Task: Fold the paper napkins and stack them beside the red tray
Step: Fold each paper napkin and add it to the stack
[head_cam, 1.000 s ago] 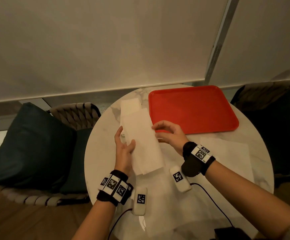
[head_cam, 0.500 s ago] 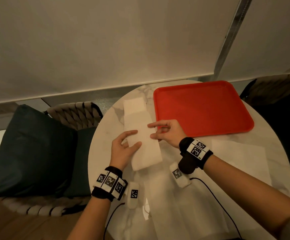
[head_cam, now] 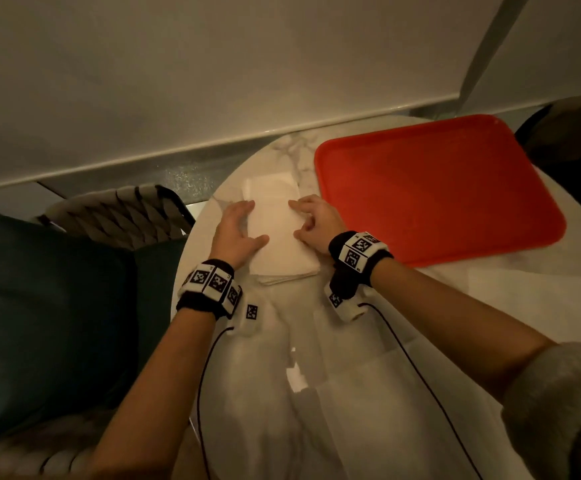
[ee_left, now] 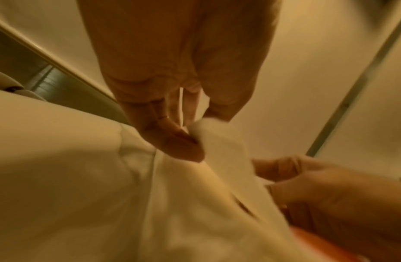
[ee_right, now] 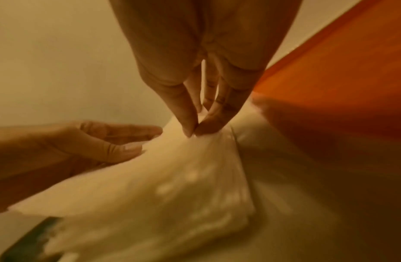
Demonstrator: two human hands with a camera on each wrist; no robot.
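Marble tabletop [head_cam: 368, 341]: folded napkin [head_cam: 277, 233], long axis fore-aft, left of red tray [head_cam: 431, 188]; left hand [head_cam: 235, 232] & right hand [head_cam: 315, 223] pinch opp. edges

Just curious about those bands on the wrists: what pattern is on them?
Black-and-white square code markers on the wristbands, clearest in the head view.
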